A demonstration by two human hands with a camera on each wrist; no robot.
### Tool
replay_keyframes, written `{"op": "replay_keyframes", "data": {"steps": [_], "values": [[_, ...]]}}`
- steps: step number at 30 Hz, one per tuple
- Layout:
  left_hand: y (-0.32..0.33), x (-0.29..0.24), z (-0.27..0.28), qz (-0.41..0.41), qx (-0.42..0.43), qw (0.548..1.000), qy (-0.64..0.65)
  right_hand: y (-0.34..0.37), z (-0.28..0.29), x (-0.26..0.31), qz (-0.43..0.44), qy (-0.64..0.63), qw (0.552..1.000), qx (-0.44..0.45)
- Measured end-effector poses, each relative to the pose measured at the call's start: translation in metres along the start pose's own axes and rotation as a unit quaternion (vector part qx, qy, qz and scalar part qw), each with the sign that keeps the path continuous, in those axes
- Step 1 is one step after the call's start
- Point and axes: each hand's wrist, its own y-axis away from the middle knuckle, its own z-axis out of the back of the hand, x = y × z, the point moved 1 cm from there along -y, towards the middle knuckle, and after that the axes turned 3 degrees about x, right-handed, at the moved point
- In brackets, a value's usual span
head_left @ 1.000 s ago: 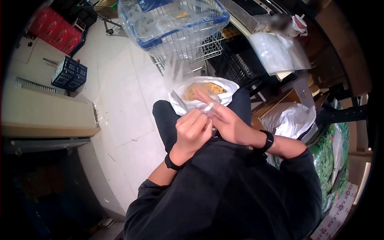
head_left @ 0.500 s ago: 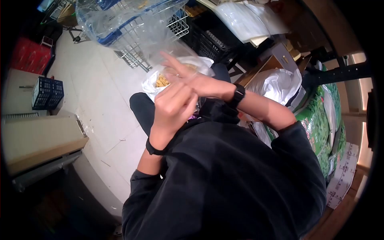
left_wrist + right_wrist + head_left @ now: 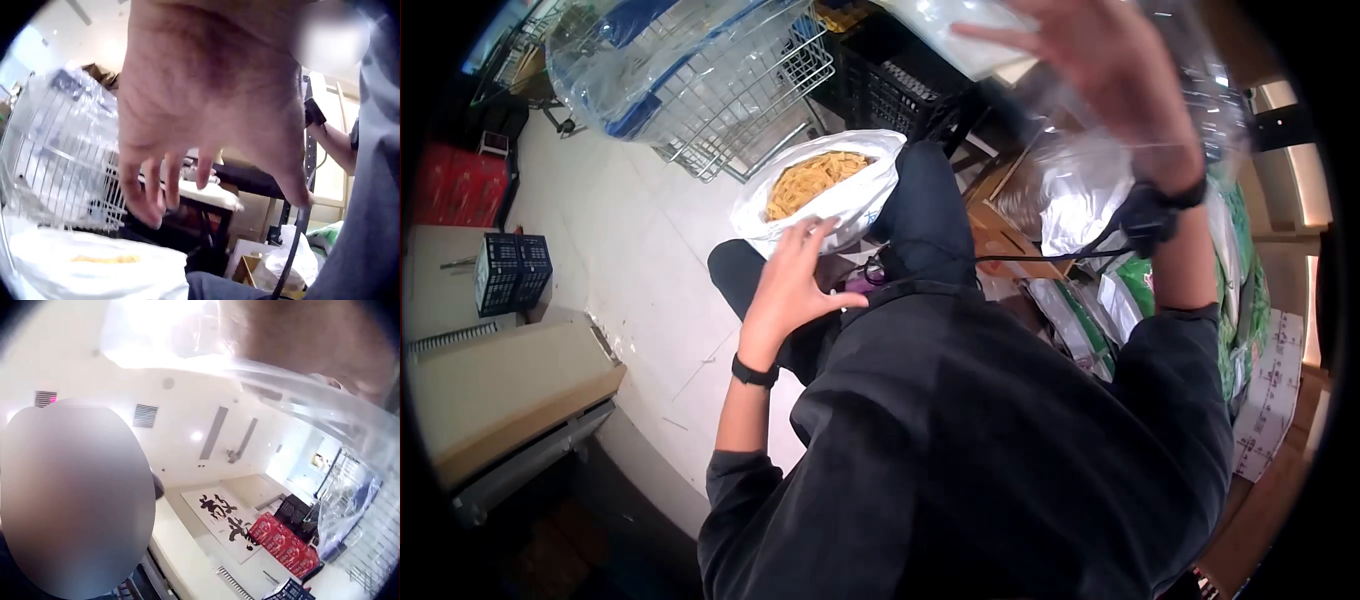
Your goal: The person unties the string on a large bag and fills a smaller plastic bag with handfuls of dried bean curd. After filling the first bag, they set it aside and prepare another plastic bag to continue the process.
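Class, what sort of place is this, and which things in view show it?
Probably a shop's stockroom or packing corner: a wire cart holds clear plastic, a white bag holds yellow pieces, and a black crate stands nearby.

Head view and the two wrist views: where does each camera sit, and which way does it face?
Head: on the person's head, facing forward and down; shows left hand, blurred right hand, shirt and legs.
Left wrist: on that wrist, looking past the open palm and fingers toward the wire cart; the other arm shows at right.
Right wrist: on that wrist, facing ceiling and far wall; blurred skin fills the top.
Shared: head and left wrist show the white bag; head and right wrist, the red boxes.
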Motion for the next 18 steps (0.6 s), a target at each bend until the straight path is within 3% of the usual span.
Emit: {"op": "replay_keyframes", "data": {"steps": [1, 2, 3, 4, 6, 10, 12, 13, 14, 16, 18], "values": [[0.0, 0.01, -0.016, 0.006, 0.066, 0.998, 0.001, -0.024, 0.077, -0.023, -0.008, -0.093, 0.987, 0.131], [-0.001, 0.019, -0.031, 0.011, 0.133, 0.991, 0.001, -0.01, 0.07, 0.014, -0.003, -0.205, 0.974, 0.093], [-0.002, 0.033, -0.052, -0.014, 0.157, 0.987, -0.003, -0.002, 0.048, 0.026, 0.061, 0.018, 0.998, -0.009], [-0.005, 0.042, -0.069, -0.016, 0.188, 0.982, 0.012, -0.001, 0.077, 0.035, 0.092, -0.063, 0.988, 0.108], [-0.012, 0.06, -0.101, -0.034, 0.237, 0.97, 0.05, 0.001, 0.093, 0.063, 0.134, -0.006, 0.989, 0.066], [-0.049, 0.044, -0.114, -0.018, 0.233, 0.97, 0.065, -0.005, 0.122, 0.111, 0.181, 0.076, 0.98, 0.013], [-0.075, 0.02, -0.098, -0.005, 0.16, 0.978, 0.135, -0.005, 0.132, 0.121, 0.187, 0.108, 0.976, -0.009], [-0.086, 0.019, -0.103, 0.055, 0.147, 0.944, 0.29, -0.006, 0.135, 0.125, 0.19, 0.122, 0.974, -0.017], [-0.099, 0.016, -0.104, 0.051, 0.144, 0.945, 0.289, -0.006, 0.138, 0.132, 0.194, 0.135, 0.971, -0.023], [-0.121, 0.01, -0.104, 0.049, 0.051, 0.867, 0.493, -0.011, 0.148, 0.147, 0.202, 0.161, 0.966, -0.031], [-0.147, 0.002, -0.102, 0.022, 0.033, 0.846, 0.531, -0.013, 0.151, 0.154, 0.202, 0.179, 0.962, -0.038]]}}
